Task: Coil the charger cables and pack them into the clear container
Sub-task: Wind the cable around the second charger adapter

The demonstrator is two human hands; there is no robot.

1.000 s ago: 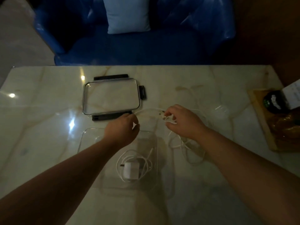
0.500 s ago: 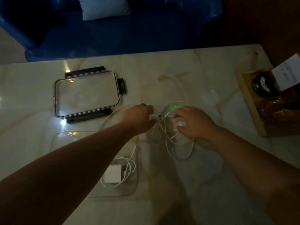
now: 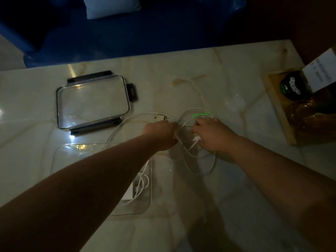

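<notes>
the loose cable (image 3: 198, 173) is spread in slack loops on the marble table (image 3: 163, 70), just right of the clear container (image 3: 150, 193), and none of it is inside yet. a packed charger (image 3: 140, 187) with its coiled lead is seen in the container's right end, partly hidden by the left forearm. the left hand (image 3: 160, 132) is held just beyond the container's far right corner. its fingers are folded under and mostly hidden, but strands of cable run out from them, so a pinch is judged likely. the right hand (image 3: 212, 135) is held farther right of the container, with its fingers curled down and a white plug end (image 3: 197, 139) pinched at their tips.

several things could be spoiled from here. the loops are crossed over one another between the hands, so a knot could be drawn tight if the ends are pulled apart before the crossings are cleared. a long run of cable is arced between the container and the lid (image 3: 92, 100) lying beyond it. there it could be snagged on a black latch and the lid dragged along. if the coil is wound too wide, it may not fit beside the charger, and springy loops could be sprung open once released. fine crossings could be missed in the dim light.
</notes>
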